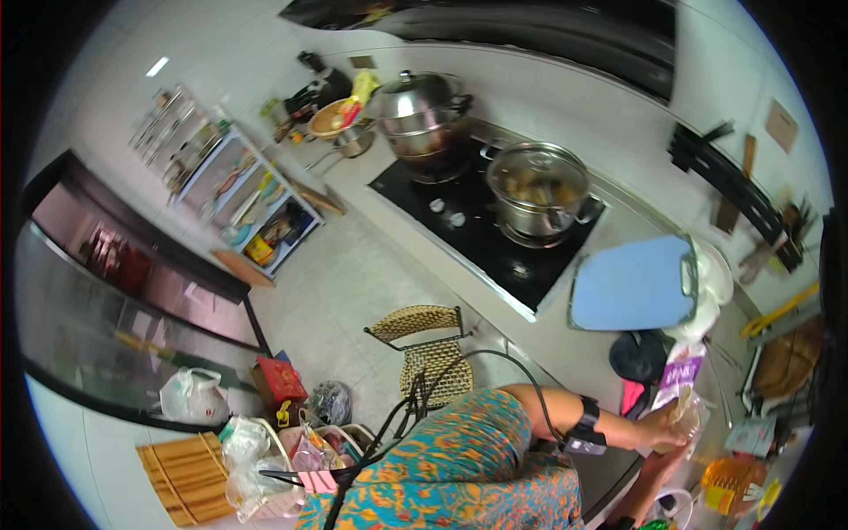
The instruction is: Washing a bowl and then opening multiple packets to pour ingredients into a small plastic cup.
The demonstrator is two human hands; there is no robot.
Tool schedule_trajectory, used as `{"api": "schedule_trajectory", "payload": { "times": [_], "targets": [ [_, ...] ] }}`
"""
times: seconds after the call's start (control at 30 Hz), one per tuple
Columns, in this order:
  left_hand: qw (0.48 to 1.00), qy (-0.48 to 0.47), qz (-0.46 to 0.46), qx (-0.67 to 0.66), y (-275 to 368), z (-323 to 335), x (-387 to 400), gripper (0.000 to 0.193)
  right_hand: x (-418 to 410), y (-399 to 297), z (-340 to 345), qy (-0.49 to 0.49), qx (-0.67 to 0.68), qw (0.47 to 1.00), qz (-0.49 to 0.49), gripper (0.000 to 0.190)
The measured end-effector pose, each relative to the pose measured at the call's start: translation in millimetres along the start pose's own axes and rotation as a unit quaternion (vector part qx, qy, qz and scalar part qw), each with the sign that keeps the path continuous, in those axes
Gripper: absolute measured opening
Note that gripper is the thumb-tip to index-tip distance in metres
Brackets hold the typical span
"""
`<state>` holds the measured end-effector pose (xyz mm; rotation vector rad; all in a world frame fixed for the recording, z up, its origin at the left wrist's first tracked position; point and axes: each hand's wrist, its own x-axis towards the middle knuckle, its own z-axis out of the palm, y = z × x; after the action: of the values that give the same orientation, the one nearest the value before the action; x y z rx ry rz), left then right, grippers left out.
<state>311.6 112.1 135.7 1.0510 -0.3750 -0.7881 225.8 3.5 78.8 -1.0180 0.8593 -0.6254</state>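
At the lower right, my left hand (657, 427) grips a clear plastic bag or container (689, 421); which of the two I cannot tell. My right hand (666, 456) comes up from below and touches its lower end, its fingers partly hidden. Just above the hands lies a purple and white packet (682, 368), beside a dark rounded item (637, 356) and a pink item (634, 396) on the counter.
A blue cutting board (633, 285) rests near white dishes (709, 298). A glass-lidded pot (540, 222) and a steamer pot (424, 126) stand on the black cooktop (523, 271). A woven chair (437, 371) stands beside the counter. An orange-yellow bottle (725, 483) is lower right.
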Motion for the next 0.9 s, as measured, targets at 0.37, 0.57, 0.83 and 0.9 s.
{"api": "schedule_trajectory", "payload": {
  "times": [0.37,0.57,0.83,0.9],
  "targets": [
    [0.979,0.196,-0.008,-0.05,18.8,-30.2,18.1,0.075,-61.8,-27.2,104.0,-0.138,-0.266,0.915,-0.271,0.059],
    [0.985,0.162,0.045,0.03,31.2,-40.1,-6.9,0.079,-3.7,5.1,73.1,-0.142,-0.063,0.987,-0.039,0.052],
    [0.988,0.095,0.114,-0.036,39.3,-40.8,-14.5,0.085,21.4,6.0,61.4,-0.228,-0.427,0.828,-0.284,0.05],
    [0.981,0.168,0.099,-0.018,39.5,-33.7,-10.5,0.082,6.5,-0.5,82.0,-0.201,-0.193,0.952,-0.126,0.054]
  ]
}}
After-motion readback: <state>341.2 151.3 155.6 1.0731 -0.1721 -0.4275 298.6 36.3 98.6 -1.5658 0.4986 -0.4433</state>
